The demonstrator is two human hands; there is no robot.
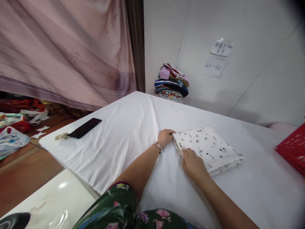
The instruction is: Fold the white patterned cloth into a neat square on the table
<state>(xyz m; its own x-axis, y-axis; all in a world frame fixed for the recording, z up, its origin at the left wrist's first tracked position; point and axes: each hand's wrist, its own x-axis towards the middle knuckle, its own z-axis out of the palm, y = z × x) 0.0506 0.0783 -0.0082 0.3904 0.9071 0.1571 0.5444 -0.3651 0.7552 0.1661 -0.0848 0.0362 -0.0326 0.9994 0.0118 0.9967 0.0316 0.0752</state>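
Observation:
A folded white cloth (209,146) with small scattered prints lies on the white-covered table, right of centre. Its layers show along the left edge. My left hand (165,137), with a bracelet at the wrist, pinches the cloth's far left corner between its fingers. At the near left edge, my right hand (193,163) has its fingers closed around the layers, thumb side hidden from view. The cloth rests flat, its right end slightly fanned out.
A black phone (85,128) with a strap lies on the left of the white table cover (124,136). Folded fabrics (172,83) are stacked beyond the back edge. A red basket (293,149) stands at right. Paper notes (214,67) hang on the wall; a pink curtain (71,51) hangs left.

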